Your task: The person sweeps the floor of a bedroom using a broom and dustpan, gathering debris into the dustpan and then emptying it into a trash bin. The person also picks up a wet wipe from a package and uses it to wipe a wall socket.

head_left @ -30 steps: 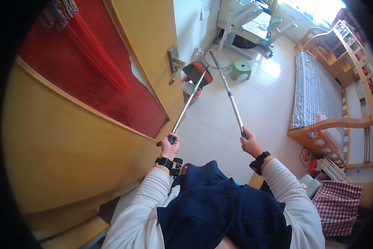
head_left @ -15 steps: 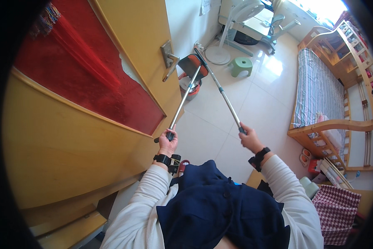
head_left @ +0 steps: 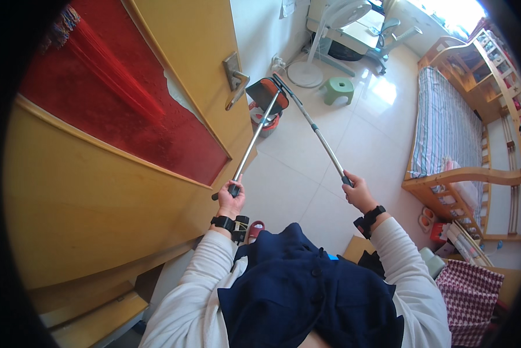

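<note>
My left hand [head_left: 231,199] is closed round the dark grip of a long-handled dustpan [head_left: 259,93], whose grey and orange pan is tipped over a waste bin [head_left: 269,127] beside the door. In my right hand [head_left: 360,194] is the dark handle end of a broom [head_left: 324,142]. Its metal pole slants away to the left and meets the pan's upper right edge. The two poles form an inverted V in front of me. The broom's bristles are hard to make out, and the pan partly hides the bin.
A yellow door with a red panel [head_left: 173,133] and a metal handle [head_left: 235,78] stands close on the left. Farther off are a green stool [head_left: 337,90], a white standing fan [head_left: 305,74] and a desk [head_left: 356,32]. A wooden bed [head_left: 446,122] lines the right side; slippers [head_left: 427,219] lie near it.
My right hand has shifted slightly right with the broom handle, and the broom's far end has dropped a little lower against the pan. My left hand and the dustpan have moved slightly left.
</note>
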`<control>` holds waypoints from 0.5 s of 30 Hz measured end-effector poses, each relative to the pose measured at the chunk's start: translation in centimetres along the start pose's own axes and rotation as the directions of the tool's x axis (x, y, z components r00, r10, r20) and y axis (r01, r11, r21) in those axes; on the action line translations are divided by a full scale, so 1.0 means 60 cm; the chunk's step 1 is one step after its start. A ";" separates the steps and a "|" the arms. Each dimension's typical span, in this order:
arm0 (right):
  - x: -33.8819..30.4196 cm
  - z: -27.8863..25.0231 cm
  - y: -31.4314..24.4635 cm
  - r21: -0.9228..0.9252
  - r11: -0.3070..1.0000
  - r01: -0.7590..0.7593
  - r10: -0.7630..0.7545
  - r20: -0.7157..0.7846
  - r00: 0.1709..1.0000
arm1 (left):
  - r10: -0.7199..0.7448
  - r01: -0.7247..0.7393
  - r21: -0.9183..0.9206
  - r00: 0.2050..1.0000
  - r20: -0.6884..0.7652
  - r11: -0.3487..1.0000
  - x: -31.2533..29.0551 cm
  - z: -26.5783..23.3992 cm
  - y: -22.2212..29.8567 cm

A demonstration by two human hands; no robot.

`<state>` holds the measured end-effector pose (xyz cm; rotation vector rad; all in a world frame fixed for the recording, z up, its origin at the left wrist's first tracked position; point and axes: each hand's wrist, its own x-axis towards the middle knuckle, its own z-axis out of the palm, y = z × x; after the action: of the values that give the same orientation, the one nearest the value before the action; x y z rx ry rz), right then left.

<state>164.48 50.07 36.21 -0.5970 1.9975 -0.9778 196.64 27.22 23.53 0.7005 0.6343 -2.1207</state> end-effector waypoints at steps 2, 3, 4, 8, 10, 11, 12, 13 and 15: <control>-0.009 0.002 0.004 -0.002 1.000 0.013 -0.013 0.004 1.000 | -0.002 0.002 0.003 1.000 0.027 1.000 -0.005 -0.003 0.004; -0.015 0.006 0.007 -0.006 1.000 0.019 -0.019 -0.039 0.999 | -0.006 0.007 -0.032 1.000 0.016 0.999 -0.006 -0.005 0.004; -0.020 0.015 0.011 0.005 1.000 -0.008 0.008 -0.011 1.000 | -0.012 0.013 -0.032 1.000 0.028 0.999 -0.007 -0.008 0.004; -0.024 0.012 0.015 0.003 1.000 -0.005 0.004 0.044 0.999 | -0.062 0.061 0.013 0.996 0.071 0.998 -0.006 -0.014 -0.001; -0.022 0.002 0.015 0.050 0.998 0.031 -0.029 -0.037 0.999 | -0.009 0.009 -0.009 0.999 0.042 1.000 -0.007 -0.013 -0.001; -0.022 0.000 0.016 0.053 0.999 0.009 -0.011 0.035 0.999 | 0.015 -0.017 0.049 0.998 0.053 0.999 -0.008 -0.012 -0.002; -0.023 0.001 0.017 0.059 0.998 0.014 -0.016 0.031 0.999 | 0.015 -0.016 0.006 0.999 0.032 1.000 -0.011 -0.011 -0.002; -0.025 0.001 0.019 0.064 0.998 0.004 -0.004 0.006 1.000 | 0.017 -0.017 0.009 0.999 0.029 1.000 -0.014 -0.010 -0.003; -0.027 0.007 0.023 0.143 0.988 -0.055 0.031 0.161 0.986 | 0.008 -0.008 0.021 1.000 0.024 1.000 -0.020 -0.009 -0.008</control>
<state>165.66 51.84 35.69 -0.5312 1.7742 -1.0095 197.03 28.52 24.04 0.6870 0.5957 -2.1284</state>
